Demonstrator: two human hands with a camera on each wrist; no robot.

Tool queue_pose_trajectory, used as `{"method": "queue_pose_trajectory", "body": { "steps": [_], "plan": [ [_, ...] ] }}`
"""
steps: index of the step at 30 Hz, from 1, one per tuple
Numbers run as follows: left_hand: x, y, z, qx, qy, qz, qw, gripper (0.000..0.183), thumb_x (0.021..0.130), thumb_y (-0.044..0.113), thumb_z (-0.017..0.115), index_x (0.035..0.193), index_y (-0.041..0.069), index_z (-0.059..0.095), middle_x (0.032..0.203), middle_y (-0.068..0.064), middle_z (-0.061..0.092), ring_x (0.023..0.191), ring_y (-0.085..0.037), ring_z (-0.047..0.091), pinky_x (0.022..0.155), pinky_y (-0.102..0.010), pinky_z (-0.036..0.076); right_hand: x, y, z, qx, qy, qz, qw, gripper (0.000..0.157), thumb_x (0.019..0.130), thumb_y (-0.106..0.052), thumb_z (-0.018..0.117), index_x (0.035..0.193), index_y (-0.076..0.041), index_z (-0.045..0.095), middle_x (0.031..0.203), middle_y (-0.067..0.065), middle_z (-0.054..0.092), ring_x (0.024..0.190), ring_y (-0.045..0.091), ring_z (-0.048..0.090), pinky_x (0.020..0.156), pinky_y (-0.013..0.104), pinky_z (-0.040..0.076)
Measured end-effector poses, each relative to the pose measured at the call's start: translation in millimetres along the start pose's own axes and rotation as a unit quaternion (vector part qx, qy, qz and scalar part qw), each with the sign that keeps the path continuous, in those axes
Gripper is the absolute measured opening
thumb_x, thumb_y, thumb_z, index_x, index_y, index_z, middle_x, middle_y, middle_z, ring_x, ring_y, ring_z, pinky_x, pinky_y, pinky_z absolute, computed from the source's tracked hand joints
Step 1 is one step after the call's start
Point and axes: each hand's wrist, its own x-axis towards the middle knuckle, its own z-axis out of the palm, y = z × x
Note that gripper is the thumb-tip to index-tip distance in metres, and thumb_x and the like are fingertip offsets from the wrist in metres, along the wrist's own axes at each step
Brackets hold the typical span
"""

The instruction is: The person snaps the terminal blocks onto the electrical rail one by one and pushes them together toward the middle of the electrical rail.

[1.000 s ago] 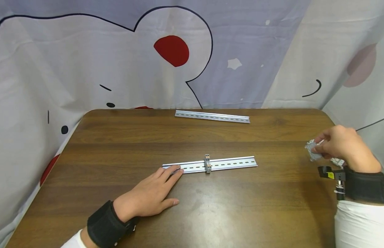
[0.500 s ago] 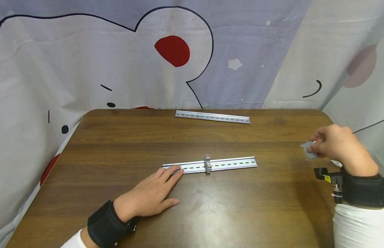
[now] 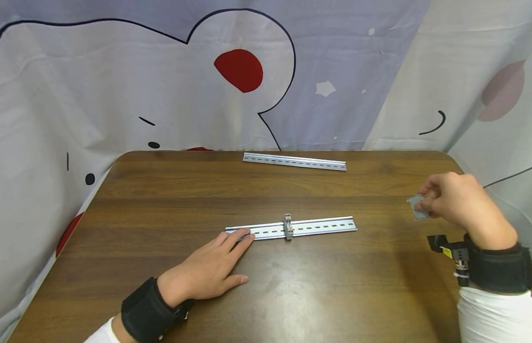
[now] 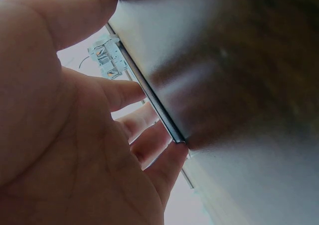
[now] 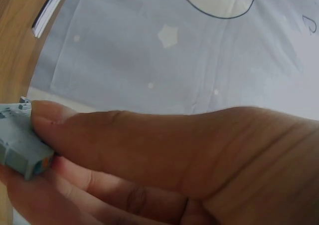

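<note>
My left hand [image 3: 208, 267] lies with straight fingers on the left end of a slotted metal DIN rail [image 3: 322, 226]. Clipped near the middle of that rail is a narrow grey terminal block [image 3: 288, 226], with orange spots on it in the left wrist view. Over the right side of the table, my right hand [image 3: 463, 202] pinches another grey terminal block [image 3: 417, 207] between thumb and fingers. The right wrist view shows this held terminal block [image 5: 22, 140] at the thumb tip, an orange spot at its corner.
A second DIN rail [image 3: 294, 161] lies near the back edge of the wooden table [image 3: 184, 186]. Behind the table hangs a printed curtain [image 3: 334, 57], which continues along both sides.
My right hand has moved left with the pinched terminal block, away from the table's right edge. My left hand and both rails have stayed in place.
</note>
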Motion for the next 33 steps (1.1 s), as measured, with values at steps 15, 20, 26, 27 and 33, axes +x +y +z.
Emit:
{"method": "queue_pose_trajectory", "body": {
  "steps": [15,20,26,27,33],
  "plan": [
    [0.2,0.6,-0.2,-0.003,-0.004,-0.004,1.0,0.074,0.098,0.047,0.054,0.154,0.007,0.026,0.158,-0.012,0.024,0.141,-0.03,0.027,0.109,-0.047,0.034,-4.4,-23.6,7.3,0.006,0.026,-0.038,0.999,0.029,0.077,-0.015,0.081,0.092,0.005,0.066,0.07,-0.001,0.069,0.055,0.01,0.063,0.05,0.026,0.042],
    [0.2,0.3,0.1,-0.001,-0.003,-0.003,1.0,0.075,0.098,0.048,0.054,0.154,0.007,0.027,0.158,-0.012,0.024,0.141,-0.03,0.027,0.109,-0.047,0.034,-3.6,-32.6,11.9,0.001,0.041,-0.059,0.997,0.028,0.074,-0.014,0.082,0.09,0.003,0.067,0.068,-0.003,0.069,0.054,0.009,0.062,0.052,0.025,0.041],
    [0.4,0.8,-0.2,-0.003,-0.006,-0.007,1.0,0.074,0.098,0.048,0.053,0.154,0.008,0.026,0.159,-0.012,0.024,0.142,-0.03,0.026,0.11,-0.048,0.033,-3.0,-41.3,18.4,0.001,0.049,-0.07,0.996,0.027,0.073,-0.013,0.083,0.09,0.001,0.067,0.067,-0.006,0.068,0.055,0.008,0.061,0.052,0.026,0.04],
    [0.4,0.9,-0.2,-0.003,-0.006,-0.007,1.0,0.074,0.098,0.048,0.053,0.154,0.008,0.026,0.159,-0.012,0.024,0.142,-0.03,0.027,0.11,-0.048,0.033,-2.9,-42.8,19.5,0.0,0.049,-0.071,0.996,0.027,0.073,-0.013,0.083,0.09,0.001,0.067,0.067,-0.006,0.068,0.055,0.008,0.06,0.052,0.027,0.04],
    [0.6,-0.5,0.7,-0.004,0.0,-0.003,1.0,0.075,0.097,0.048,0.055,0.154,0.008,0.027,0.158,-0.012,0.025,0.141,-0.031,0.028,0.109,-0.048,0.034,-1.3,-52.6,25.4,0.001,0.047,-0.074,0.996,0.025,0.073,-0.012,0.083,0.088,0.0,0.066,0.065,-0.008,0.065,0.056,0.008,0.057,0.053,0.028,0.041]
  ]
}}
